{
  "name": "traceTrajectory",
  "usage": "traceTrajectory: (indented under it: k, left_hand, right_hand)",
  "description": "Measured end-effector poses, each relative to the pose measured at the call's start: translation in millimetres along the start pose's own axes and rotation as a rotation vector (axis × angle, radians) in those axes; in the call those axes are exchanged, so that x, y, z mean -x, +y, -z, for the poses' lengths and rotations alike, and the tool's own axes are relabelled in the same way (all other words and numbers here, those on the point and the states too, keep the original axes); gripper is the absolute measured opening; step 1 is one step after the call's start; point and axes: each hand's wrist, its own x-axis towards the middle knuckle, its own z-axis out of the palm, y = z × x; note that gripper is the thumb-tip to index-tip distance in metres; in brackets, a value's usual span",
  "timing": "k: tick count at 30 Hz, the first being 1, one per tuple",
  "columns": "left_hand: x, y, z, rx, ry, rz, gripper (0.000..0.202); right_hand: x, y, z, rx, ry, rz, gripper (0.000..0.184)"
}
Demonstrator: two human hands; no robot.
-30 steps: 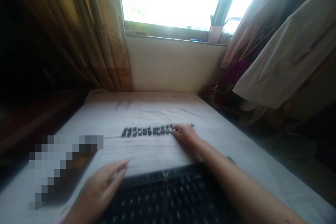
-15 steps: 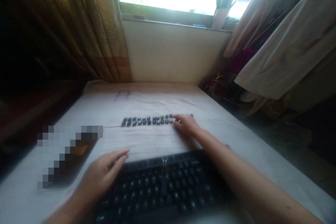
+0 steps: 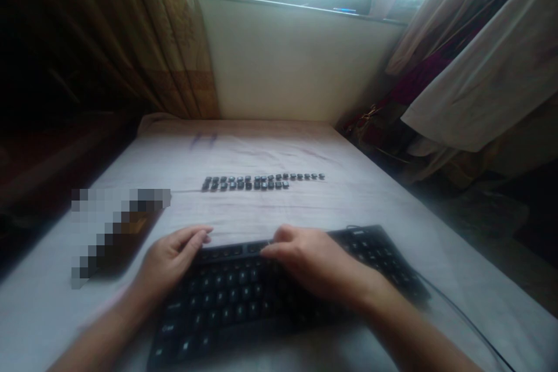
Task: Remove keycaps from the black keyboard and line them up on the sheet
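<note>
Both hands lie palm down, close together and low in view. The left hand [image 3: 172, 258] reaches in from the lower left, its fingers straight and loosely spread, tips pointing up and to the right. The right hand [image 3: 311, 264] comes in from the lower right, knuckles raised, fingers curled leftward toward the thumb; whether they pinch anything cannot be told. The left forearm [image 3: 100, 337] and right forearm [image 3: 414, 340] are bare.

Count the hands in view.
2. Left hand lies at the far-left corner of the keyboard. Right hand is over the middle keys at its far edge. No other hands show.
</note>
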Motion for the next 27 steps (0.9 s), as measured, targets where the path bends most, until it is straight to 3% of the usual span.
traceTrajectory:
  k: [7,14,17,21,24,27]
  left_hand:
    - [0.2,-4.1,-2.5,0.008,-0.017,0.017,0.046]
    - [-0.5,-3.8,-3.0,0.010,-0.010,0.016,0.045]
    - [-0.3,-2.1,-2.7,0.004,-0.001,0.013,0.045]
    - [-0.7,-1.4,-2.7,-0.033,-0.007,0.002,0.046]
    - [-1.6,-2.3,-2.7,-0.052,-0.003,0.000,0.047]
    - [-2.1,-5.5,-3.1,-0.073,0.004,-0.006,0.046]
  right_hand:
    - [-5.8,-7.0,-0.1,0.200,-0.099,0.039,0.015]
    - [-6.4,-0.6,0.3,0.127,-0.114,0.032,0.017]
    - [-5.5,9.3,5.2,-0.057,-0.031,-0.006,0.011]
    - [-1.2,27.7,16.3,-0.463,0.117,-0.212,0.004]
    - [3.1,38.9,22.7,-0.799,0.179,-0.344,0.014]
    - [7.5,43.1,25.7,-0.917,0.218,-0.405,0.020]
